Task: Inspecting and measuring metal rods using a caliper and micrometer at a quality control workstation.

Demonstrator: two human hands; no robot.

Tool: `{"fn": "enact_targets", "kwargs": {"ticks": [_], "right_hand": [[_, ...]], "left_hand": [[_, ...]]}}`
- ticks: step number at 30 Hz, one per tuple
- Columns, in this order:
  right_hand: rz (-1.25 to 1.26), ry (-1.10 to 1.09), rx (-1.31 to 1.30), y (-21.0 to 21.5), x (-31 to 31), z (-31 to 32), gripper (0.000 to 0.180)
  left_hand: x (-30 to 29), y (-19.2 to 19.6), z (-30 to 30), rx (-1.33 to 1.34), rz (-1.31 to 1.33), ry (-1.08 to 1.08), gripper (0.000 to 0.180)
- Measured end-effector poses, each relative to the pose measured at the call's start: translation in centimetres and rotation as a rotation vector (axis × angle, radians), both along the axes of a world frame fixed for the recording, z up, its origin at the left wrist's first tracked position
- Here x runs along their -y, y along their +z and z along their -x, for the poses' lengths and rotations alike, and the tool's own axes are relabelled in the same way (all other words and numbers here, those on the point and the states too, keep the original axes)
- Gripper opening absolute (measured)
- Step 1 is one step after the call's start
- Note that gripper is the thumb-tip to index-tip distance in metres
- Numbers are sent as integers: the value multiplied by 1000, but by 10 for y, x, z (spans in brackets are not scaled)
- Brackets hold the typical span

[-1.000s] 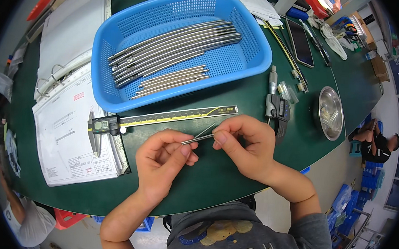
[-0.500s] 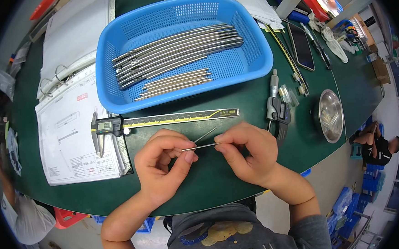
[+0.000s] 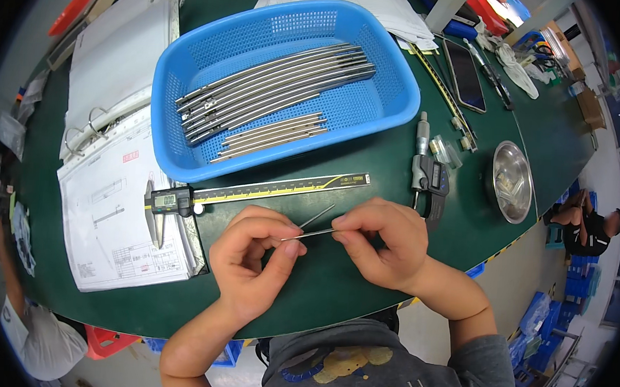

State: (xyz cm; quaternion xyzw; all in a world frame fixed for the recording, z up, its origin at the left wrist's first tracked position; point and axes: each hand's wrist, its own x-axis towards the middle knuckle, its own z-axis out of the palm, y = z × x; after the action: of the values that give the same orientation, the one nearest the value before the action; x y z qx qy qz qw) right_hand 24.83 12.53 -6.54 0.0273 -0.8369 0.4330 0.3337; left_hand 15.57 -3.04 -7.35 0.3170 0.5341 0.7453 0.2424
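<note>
One thin rod (image 3: 317, 233) is pinched by left hand (image 3: 255, 260) and right hand (image 3: 386, 246), likely for steadiness; its right tip seems hidden.

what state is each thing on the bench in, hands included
left hand: pinching the thin rod
right hand: pinching the same rod
thin rod: between both hands
second rod: near left fingers, held or not unclear
caliper: display on, unheld
micrometer: unheld
phone: screen dark
binder: open
basket: holding metal rods
bowl: upright, small things inside
</note>
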Motion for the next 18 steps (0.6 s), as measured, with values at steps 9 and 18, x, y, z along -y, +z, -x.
{"fn": "enact_targets", "kwargs": {"ticks": [9, 18], "right_hand": [[-5, -97, 6, -13, 6, 4, 13], [30, -72, -137, -8, 6, -5, 11]], "left_hand": [[4, -2, 4, -16, 78, 333, 12], [-9, -2, -12, 203, -49, 63, 10]]}}
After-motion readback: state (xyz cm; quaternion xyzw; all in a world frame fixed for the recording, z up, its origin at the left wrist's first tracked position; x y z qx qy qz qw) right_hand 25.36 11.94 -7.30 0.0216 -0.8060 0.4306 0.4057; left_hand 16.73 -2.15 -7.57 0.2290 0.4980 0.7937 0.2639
